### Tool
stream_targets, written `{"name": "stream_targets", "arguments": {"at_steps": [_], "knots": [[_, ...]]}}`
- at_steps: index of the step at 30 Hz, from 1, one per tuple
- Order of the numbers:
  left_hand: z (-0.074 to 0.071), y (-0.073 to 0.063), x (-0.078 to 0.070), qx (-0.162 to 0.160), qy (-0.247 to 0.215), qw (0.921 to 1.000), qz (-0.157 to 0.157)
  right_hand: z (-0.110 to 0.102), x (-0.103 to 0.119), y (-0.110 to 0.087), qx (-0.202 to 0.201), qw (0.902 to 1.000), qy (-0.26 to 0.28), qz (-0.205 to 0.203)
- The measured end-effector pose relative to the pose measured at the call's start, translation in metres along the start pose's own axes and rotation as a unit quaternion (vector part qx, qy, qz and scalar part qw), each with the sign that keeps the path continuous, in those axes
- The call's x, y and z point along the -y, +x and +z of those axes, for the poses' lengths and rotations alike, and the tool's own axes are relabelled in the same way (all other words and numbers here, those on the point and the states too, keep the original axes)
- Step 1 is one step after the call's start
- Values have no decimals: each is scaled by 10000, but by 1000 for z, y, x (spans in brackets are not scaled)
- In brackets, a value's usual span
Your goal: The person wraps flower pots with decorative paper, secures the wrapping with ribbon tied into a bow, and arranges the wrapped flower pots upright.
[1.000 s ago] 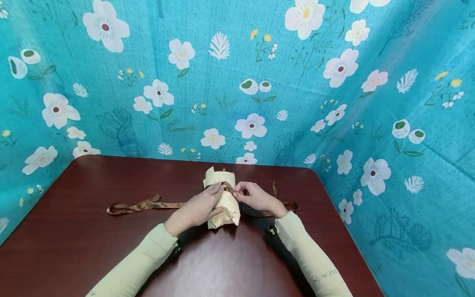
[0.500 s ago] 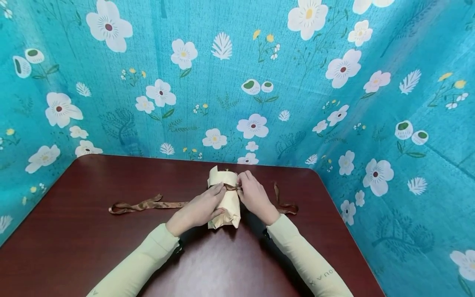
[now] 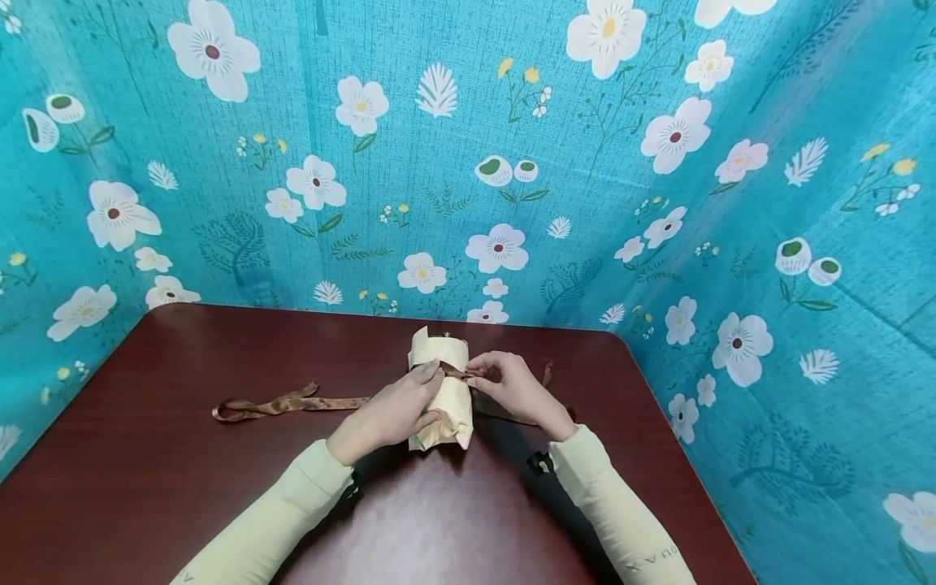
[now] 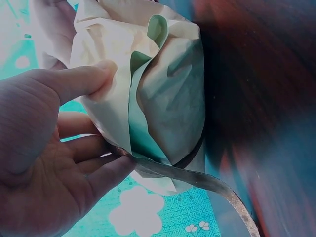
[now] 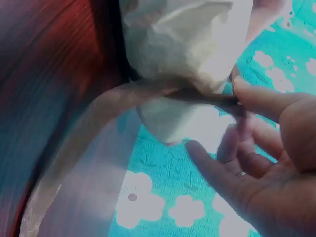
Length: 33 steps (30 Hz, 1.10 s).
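Note:
A bundle wrapped in cream paper (image 3: 453, 404) lies on the table with its crumpled, folded end towards me. Around its middle runs a brown ribbon (image 3: 455, 371). My left hand (image 3: 386, 413) holds the bundle's left side; in the left wrist view its thumb presses the paper (image 4: 173, 94) and its fingertips lie against the ribbon (image 4: 182, 173). On the other side, my right hand (image 3: 517, 392) pinches the twisted ribbon between thumb and fingers. The right wrist view shows that ribbon (image 5: 197, 95) drawn across the paper to my fingertips. The bundle's contents are hidden by the wrapping.
One ribbon tail (image 3: 281, 404) lies looped on the dark red table (image 3: 183, 496) at the left. Another tail (image 3: 548, 374) shows behind my right hand. A turquoise flowered cloth (image 3: 409, 187) hangs behind the table and along its right side.
My right hand moved up over the bundle's right edge, then back down and slightly right, pinching the ribbon. My left hand has stayed on the bundle.

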<state>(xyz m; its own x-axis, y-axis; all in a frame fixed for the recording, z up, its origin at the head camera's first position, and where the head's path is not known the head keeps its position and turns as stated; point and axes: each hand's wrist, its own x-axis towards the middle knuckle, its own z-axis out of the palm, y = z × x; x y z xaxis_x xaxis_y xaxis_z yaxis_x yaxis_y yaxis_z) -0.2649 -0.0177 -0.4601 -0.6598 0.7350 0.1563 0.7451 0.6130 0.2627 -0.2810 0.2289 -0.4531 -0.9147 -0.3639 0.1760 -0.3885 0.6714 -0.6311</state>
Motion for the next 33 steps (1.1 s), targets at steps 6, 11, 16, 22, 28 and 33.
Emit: {"name": "stream_targets", "arguments": {"at_steps": [6,11,16,22,28,33], "knots": [[-2,-1,-2,88,-49,9999,-44,-14,3,-5,-36,9995,-291,-87],[-1,1,-3,68,-57,9999,-83,-25,3,-11,165,9966,-803,-91],[1,1,-2,117,-50,9998,-173,-37,-1,-18,-22,9989,-395,-239],[0,0,-3,37,-6,9999,-133,-55,-6,-26,-257,9971,-370,-614],[-2,-1,-4,92,-18,9999,-140,-78,-10,-34,-410,9981,-115,-434],[-3,0,-5,62,-106,9998,-147,-102,-16,-41,-701,9974,-131,-105]]}}
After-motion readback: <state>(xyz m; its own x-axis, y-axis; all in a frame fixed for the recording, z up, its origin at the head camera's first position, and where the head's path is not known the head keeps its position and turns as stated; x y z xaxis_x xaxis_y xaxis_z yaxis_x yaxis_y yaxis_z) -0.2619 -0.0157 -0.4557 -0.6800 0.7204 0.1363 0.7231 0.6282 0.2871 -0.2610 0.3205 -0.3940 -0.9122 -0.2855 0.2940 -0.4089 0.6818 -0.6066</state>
